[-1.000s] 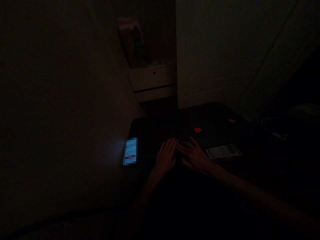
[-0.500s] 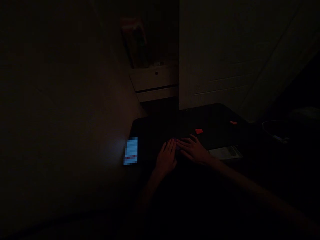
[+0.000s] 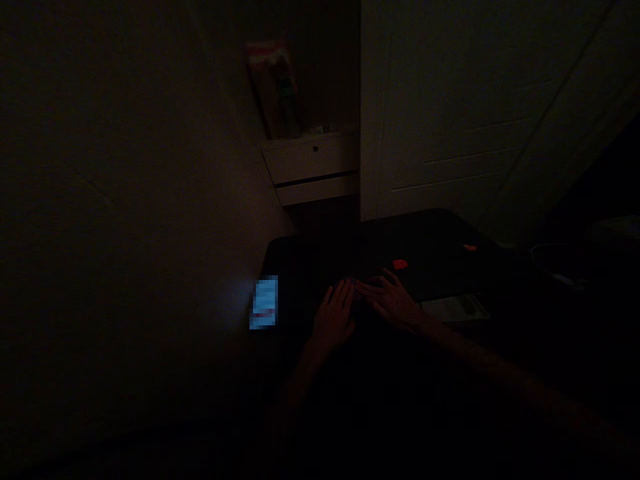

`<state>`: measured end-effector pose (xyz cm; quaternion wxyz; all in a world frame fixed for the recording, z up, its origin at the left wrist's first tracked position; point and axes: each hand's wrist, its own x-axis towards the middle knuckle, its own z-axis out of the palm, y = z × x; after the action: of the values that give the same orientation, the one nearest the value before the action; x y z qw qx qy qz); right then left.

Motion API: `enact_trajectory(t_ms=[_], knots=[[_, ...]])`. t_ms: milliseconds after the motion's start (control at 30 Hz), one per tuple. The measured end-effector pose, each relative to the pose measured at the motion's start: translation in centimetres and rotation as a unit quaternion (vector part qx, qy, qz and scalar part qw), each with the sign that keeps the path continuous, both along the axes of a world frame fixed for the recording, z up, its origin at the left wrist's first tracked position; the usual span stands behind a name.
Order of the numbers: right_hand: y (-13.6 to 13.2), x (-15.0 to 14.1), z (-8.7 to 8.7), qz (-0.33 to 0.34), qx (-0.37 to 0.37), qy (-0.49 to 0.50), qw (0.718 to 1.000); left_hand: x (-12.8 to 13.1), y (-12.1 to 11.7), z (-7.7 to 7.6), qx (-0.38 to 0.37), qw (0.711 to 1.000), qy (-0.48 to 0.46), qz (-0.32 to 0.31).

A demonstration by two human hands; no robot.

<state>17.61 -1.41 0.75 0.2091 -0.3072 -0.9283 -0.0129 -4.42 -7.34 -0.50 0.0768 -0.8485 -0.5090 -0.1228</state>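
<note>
In the dark head view, my left hand (image 3: 334, 313) lies over the black table with its fingers stretched out side by side. My right hand (image 3: 394, 302) comes in from the right, fingers extended and somewhat spread, its fingertips almost meeting the left ones. Under and between the fingertips shows a bit of something purple (image 3: 352, 283); the hands cover most of it and its kind is too dark to tell. Just beyond my right hand lies a small orange-red lump (image 3: 400, 265). Another small orange piece (image 3: 470, 247) sits farther right.
A lit screen (image 3: 264, 303), blurred out, stands at the table's left edge by the wall. A printed sheet or card (image 3: 457, 308) lies beside my right forearm. Behind the table (image 3: 320, 250) are a white drawer unit (image 3: 320, 160) and a pale panel (image 3: 450, 133). A pale cable (image 3: 545, 248) curves at right.
The view has shifted slightly, so everything sits a little farther right, and the light on the hands is dimmer. Both hands keep nearly the same pose over the purple thing.
</note>
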Motion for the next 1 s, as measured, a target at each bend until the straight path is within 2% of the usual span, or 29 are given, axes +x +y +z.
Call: enact_trajectory(t_ms=[200,333,433,567,700,1000], knots=[[-2.0,-0.6,-0.6,-0.042,0.02,0.016,0.999,0.6,-0.5,0.5,0.021,0.997,-0.035,0.058],[-3.1,-1.4,-1.5,-0.096,-0.008,0.074,0.993,1.0,-0.8,1.2,0.02,0.994,-0.06,0.084],[-3.5,-1.7,-2.0,-0.113,-0.038,0.121,0.985,1.0,-0.8,1.4,0.011,0.994,-0.08,0.078],[-4.1,-1.7,-1.9,-0.089,-0.057,0.168,0.98,0.6,-0.5,1.4,-0.013,0.989,-0.139,0.053],[-4.6,-1.1,-1.3,-0.05,-0.07,0.159,0.983,-0.1,0.5,1.0,-0.043,0.98,-0.189,0.033],[-3.2,-1.8,-1.3,0.008,0.023,0.059,0.998,-1.4,2.6,0.9,-0.095,0.961,-0.261,0.016]])
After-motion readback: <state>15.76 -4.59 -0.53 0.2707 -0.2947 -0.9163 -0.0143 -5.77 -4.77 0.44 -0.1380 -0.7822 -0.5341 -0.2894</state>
